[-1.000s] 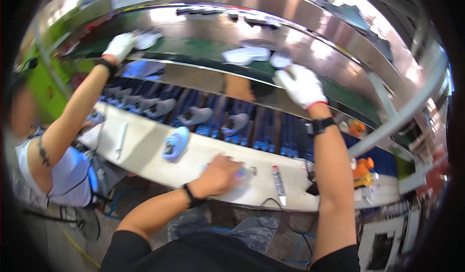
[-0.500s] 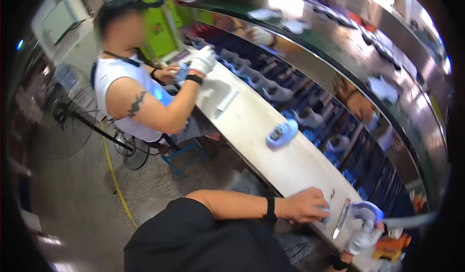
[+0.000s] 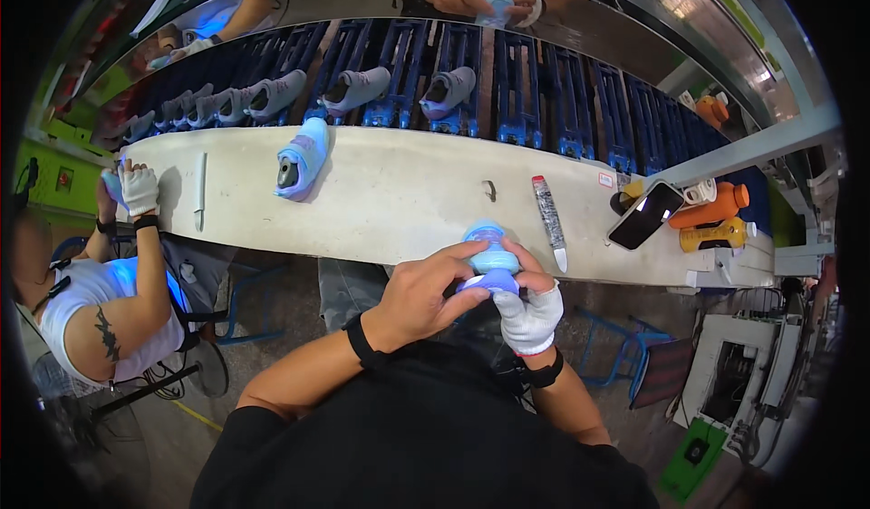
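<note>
In front of my body, both hands hold a light blue shoe (image 3: 492,257) by its sides, just over the table's near edge. At its near end shows a purple, sole-like piece (image 3: 495,281). My left hand (image 3: 419,299), bare, is closed on the left side with thumb and fingers. My right hand (image 3: 531,317), in a white glove with bare fingertips, grips the right side. To the right of the shoe lies a slim tool (image 3: 549,222) with a speckled handle, red end and pale tip. A small dark curved piece (image 3: 490,191) rests beyond the shoe.
Another light blue shoe (image 3: 305,158) and a white slim tool (image 3: 199,192) lie on the white table (image 3: 390,192). Behind run blue racks (image 3: 521,92) carrying several grey shoes. A phone (image 3: 645,215) and bottles (image 3: 716,235) are at right. A co-worker (image 3: 113,314) sits at left.
My view has swung to the right and faces the table. The hands, apart before with a blue piece in the left and a purple one in the right, have come together.
</note>
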Available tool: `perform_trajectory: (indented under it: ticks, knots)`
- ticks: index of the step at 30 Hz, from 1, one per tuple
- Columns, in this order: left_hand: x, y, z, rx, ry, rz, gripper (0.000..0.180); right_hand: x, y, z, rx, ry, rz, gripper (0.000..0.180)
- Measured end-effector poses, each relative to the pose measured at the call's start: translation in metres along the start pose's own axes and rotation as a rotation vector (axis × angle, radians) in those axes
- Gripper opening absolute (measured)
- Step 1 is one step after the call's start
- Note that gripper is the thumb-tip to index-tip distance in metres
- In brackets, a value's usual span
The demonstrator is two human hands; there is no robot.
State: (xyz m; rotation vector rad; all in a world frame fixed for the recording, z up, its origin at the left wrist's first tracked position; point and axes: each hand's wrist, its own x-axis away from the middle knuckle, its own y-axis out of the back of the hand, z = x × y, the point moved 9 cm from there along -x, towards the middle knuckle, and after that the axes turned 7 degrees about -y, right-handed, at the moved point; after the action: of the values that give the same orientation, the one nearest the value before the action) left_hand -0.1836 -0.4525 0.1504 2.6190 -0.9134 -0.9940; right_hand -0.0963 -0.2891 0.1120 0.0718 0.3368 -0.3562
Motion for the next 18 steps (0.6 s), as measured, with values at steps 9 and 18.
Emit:
perform_trajectory:
  ticks: [9, 18]
  knots:
    - [0.005, -0.001, 0.009, 0.014, -0.027, -0.053, 0.031, -0.003, 0.003, -0.002, 0.085, 0.035, 0.085, 0.037]
    - [0.002, 0.002, 0.027, 0.164, 0.108, -0.032, 0.033, -0.012, 0.003, -0.011, 0.167, 0.055, 0.080, 0.038]
